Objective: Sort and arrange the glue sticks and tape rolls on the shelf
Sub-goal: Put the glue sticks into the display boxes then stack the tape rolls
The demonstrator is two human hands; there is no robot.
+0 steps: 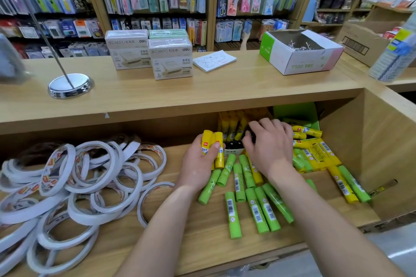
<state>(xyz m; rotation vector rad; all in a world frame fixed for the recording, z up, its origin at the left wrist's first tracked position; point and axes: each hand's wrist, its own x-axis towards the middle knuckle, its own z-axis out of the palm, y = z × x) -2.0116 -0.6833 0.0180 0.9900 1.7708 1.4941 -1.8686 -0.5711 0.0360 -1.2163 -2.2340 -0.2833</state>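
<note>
My left hand (200,162) grips a bundle of yellow glue sticks (216,141) upright on the lower shelf (202,238). My right hand (270,144) reaches, fingers curled, into a yellow display box (229,123) of upright yellow glue sticks at the back; what its fingertips hold is hidden. Several green glue sticks (256,207) lie loose in front of my hands. More yellow and green sticks (319,155) are piled on the right. A heap of white tape rolls (74,182) covers the shelf's left half.
A green box (297,112) stands behind the right pile. On the counter above sit hole-punch boxes (171,58), a notepad (213,60), an open carton of clips (299,51) and a chrome sign stand (69,85). A wooden wall (387,153) closes the shelf's right end.
</note>
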